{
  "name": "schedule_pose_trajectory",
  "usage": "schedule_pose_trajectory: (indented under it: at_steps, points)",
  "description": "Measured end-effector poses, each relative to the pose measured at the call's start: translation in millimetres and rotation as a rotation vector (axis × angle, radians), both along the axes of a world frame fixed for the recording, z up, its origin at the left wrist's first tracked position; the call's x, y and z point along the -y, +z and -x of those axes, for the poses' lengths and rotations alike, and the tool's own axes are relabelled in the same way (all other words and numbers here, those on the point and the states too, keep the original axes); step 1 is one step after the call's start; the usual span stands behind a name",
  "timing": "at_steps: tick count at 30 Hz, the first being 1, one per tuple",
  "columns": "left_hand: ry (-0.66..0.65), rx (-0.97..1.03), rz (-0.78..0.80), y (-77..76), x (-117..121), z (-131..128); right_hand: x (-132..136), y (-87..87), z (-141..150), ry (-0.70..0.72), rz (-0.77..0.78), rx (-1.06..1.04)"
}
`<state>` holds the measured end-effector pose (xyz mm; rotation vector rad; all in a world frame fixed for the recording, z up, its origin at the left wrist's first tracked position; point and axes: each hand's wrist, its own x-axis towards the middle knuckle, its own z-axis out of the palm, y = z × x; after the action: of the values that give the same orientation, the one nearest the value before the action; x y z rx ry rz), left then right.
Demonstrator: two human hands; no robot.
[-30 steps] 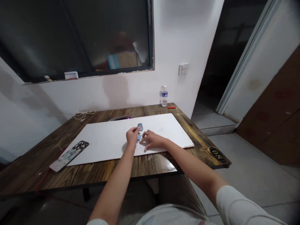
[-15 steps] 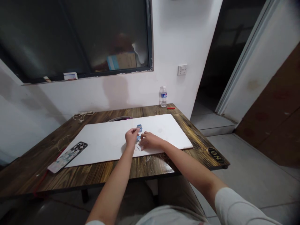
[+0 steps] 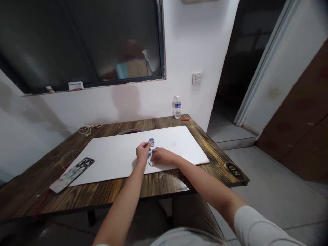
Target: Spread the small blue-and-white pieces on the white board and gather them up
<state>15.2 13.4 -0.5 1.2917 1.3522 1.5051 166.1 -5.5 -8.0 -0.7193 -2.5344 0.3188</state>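
Two small blue-and-white pieces (image 3: 151,142) lie at the left hand's (image 3: 142,152) two o'clock, its fingers narrowed. The right hand (image 3: 162,156) curls beside them on the white board (image 3: 112,164). Any grip is impossible to tell.

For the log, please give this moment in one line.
left hand: at small blue-and-white pieces | right hand: beside them | surface: white rectangular board

Blue pieces (image 3: 151,142): too small to identify, lower one partly hidden by the left hand (image 3: 142,152).
Dark rim (image 3: 129,131): mostly hidden behind the white board (image 3: 107,162).
Wall fitting (image 3: 198,1): cut off by the top edge.
Window reflection (image 3: 133,61): blurred.
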Motion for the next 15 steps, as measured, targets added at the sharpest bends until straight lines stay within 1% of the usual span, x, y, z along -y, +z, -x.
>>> schedule_pose_trajectory:
  at_steps: [6, 12, 15]
  points:
    - [0.003, -0.011, -0.016, 0.3, 0.2, 0.5, -3.7, -6.6, 0.7, 0.02, 0.034, -0.074]
    - [0.015, -0.004, -0.029, -1.1, -1.6, 2.2, -1.9, -8.1, 3.0, 0.031, 0.067, -0.153]
    - [0.034, -0.009, -0.033, -1.3, -2.7, 3.2, -1.7, -8.6, 3.2, 0.023, 0.122, -0.205]
